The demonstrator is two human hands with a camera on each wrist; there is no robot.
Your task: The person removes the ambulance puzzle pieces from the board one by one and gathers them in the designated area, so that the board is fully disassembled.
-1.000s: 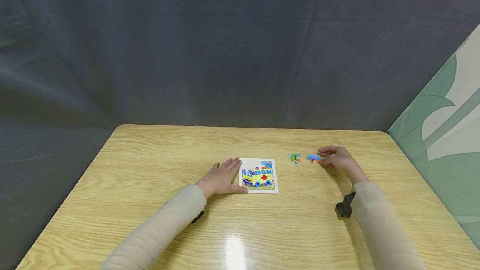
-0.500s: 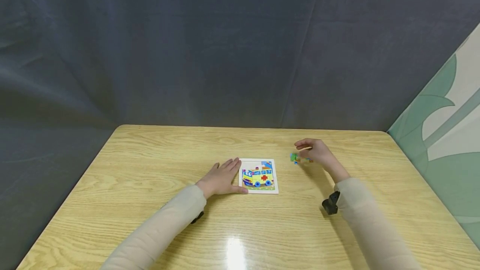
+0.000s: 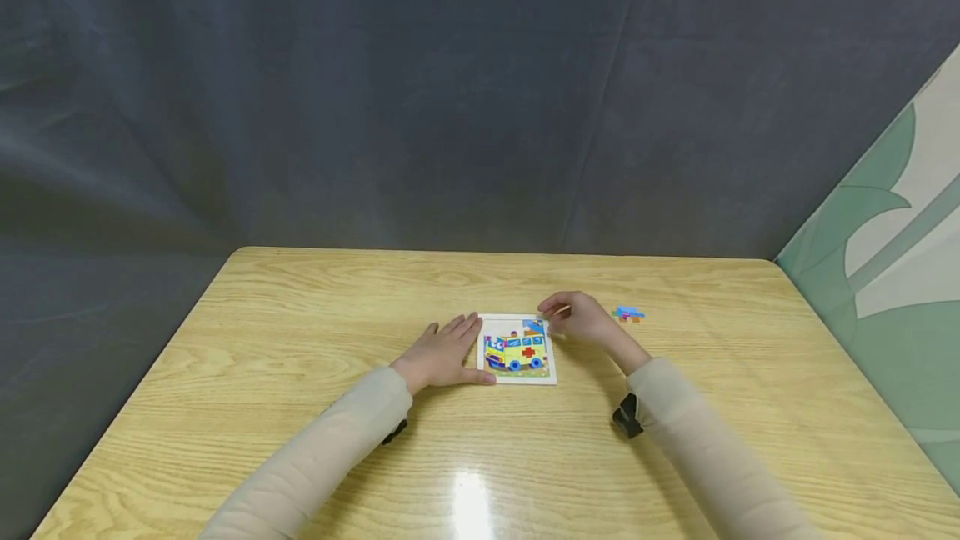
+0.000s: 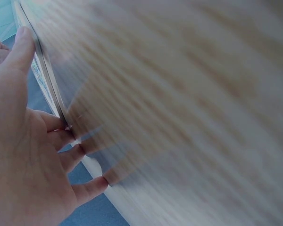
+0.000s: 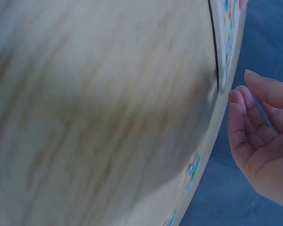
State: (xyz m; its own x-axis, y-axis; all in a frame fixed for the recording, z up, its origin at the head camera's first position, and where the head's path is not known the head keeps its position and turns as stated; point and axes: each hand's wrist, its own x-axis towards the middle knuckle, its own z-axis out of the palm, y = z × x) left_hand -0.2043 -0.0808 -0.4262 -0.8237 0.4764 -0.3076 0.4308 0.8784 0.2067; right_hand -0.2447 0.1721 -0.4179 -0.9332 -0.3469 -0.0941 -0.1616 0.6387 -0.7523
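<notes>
A white-framed jigsaw puzzle (image 3: 517,352) with a yellow ambulance picture lies flat on the table. Part of its upper area shows plain white. My left hand (image 3: 441,355) rests against the puzzle's left side, fingers spread and thumb along the near left corner. In the left wrist view, the fingertips touch the table by the frame. Over the puzzle's upper right corner is my right hand (image 3: 588,323), its fingers gently bent. The right wrist view shows a gap between thumb and fingertips, with no piece visible there. Blue puzzle pieces (image 3: 628,313) lie to its right.
Wood-grain table (image 3: 375,298) surrounds the puzzle. In the right wrist view, a green-and-blue puzzle piece (image 5: 192,172) lies on the table, with another piece (image 5: 170,218) beyond it. A dark curtain (image 3: 450,107) hangs behind the table's far edge.
My right hand has moved left from the blue pieces, past the green piece, to the puzzle's upper right corner. It now hides the green piece in the head view. The left hand stays in place.
</notes>
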